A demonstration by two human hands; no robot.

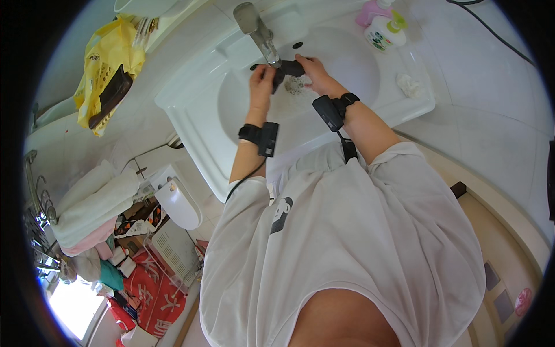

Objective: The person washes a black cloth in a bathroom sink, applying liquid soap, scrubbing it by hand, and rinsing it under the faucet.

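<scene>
A dark grey piece of cloth [293,69] is stretched between my two hands under the chrome tap [258,32], inside the white washbasin [358,72]. My left hand [263,85] is closed on its left end, just below the spout. The cloth's right end is pinched in my right hand [314,72], between thumb and fingers. Below the cloth, bubbly, dark-specked water [296,85] lies around the drain. The cloth's exact kind is hard to make out. A black device is strapped to each wrist.
A pink bottle [373,13] and a white pump bottle [385,33] stand on the basin's far right rim. Nearer lies a crumpled white tissue [409,85]. To the left are a yellow bag [110,55], a toilet [179,203] and hanging towels [95,202].
</scene>
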